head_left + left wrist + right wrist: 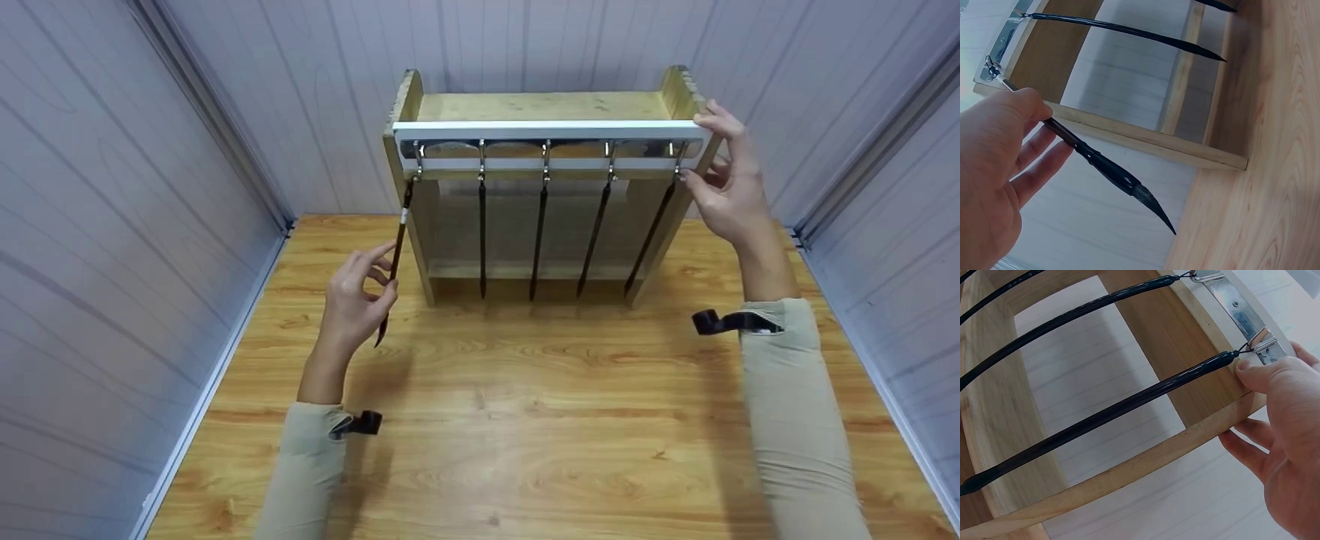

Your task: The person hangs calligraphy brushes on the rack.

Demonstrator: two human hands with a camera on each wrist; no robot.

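Observation:
A dark calligraphy brush (1109, 169) hangs by its loop at the left end of a hook rail (514, 149). My left hand (352, 296) pinches its handle between thumb and fingers, and its bristle tip points down, tilted out from the wooden rack (694, 202). My right hand (731, 184) grips the rack's upper right corner, thumb in front by the last hook (1258, 343) and fingers round the side panel (1123, 478). Just below that thumb hangs the rightmost brush (1106, 417). Several brushes hang in a row between the hands.
The rack stands on a wood-patterned floor (480, 420) against a pale panelled back wall (525, 45). Side walls (82, 247) close in on left and right. A shelf board (540, 105) lies behind the rail. Black straps (724, 322) stick out at both cuffs.

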